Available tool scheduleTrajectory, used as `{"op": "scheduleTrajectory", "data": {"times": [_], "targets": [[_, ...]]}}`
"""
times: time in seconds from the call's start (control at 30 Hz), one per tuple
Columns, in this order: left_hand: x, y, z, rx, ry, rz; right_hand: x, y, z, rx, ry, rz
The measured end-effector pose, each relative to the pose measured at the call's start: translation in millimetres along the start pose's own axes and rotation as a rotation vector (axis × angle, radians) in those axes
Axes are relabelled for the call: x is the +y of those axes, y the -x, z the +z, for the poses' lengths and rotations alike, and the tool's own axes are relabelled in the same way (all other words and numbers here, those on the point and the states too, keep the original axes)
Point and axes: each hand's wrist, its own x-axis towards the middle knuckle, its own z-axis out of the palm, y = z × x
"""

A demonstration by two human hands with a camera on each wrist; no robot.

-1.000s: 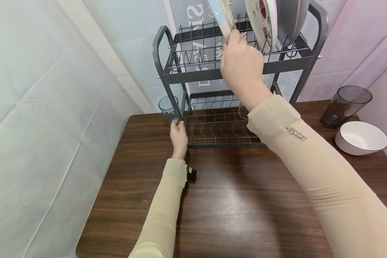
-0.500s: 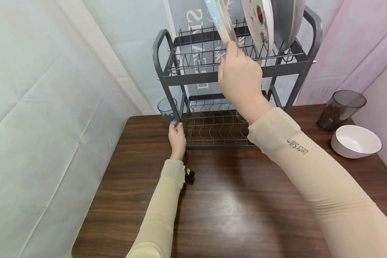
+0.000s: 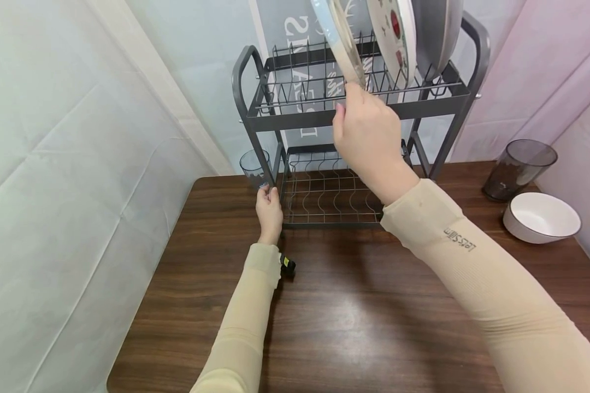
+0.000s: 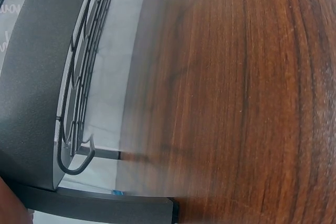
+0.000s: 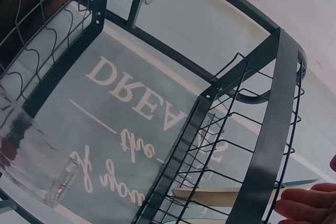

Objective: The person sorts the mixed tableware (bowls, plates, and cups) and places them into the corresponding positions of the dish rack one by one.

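Note:
In the head view a dark two-tier dish rack (image 3: 305, 119) stands at the back. My left hand (image 3: 269, 215) grips its left front post low down. At the upper tier's front, my right hand (image 3: 369, 131) touches the lower edge of a blue-rimmed plate (image 3: 341, 46) standing tilted in the wires. The right wrist view catches fingers (image 5: 307, 203) stretched near the plate's blue rim (image 5: 299, 183), thumb apart from it. A plate with red patterns (image 3: 390, 38) and a grey plate-like piece (image 3: 437, 38) stand to its right.
A blue-tinted glass (image 3: 254, 162) is behind the rack's left post. To the right sit a dark glass (image 3: 518, 166) and a white bowl (image 3: 541, 218). A clear glass (image 5: 42, 161) hangs or lies in the lower tier; the wrist view leaves this unclear.
My right hand first draws back a little with the plate's edge, then slides down, baring more of the rim while the plate stays put. The left hand keeps its grip on the post.

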Motion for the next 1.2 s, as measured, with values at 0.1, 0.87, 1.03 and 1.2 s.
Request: {"op": "scheduleTrajectory", "data": {"times": [0.1,0.87,1.03,1.2], "targets": [[-10.6,-7.7,0.2,0.001,0.013,-0.006,4,3.0,-1,0.012,-0.027,-0.009],[8.8,9.5,-1.3,0.02,-0.028,0.003,67,47.4,-9,0.17,-0.128,0.057],[10.2,8.9,-0.6,0.02,-0.025,0.004,89,58.5,-13,0.152,-0.099,0.108],[11.9,10.0,0.9,0.01,-0.008,0.003,114,74.2,-18,0.15,-0.106,0.191]]}}
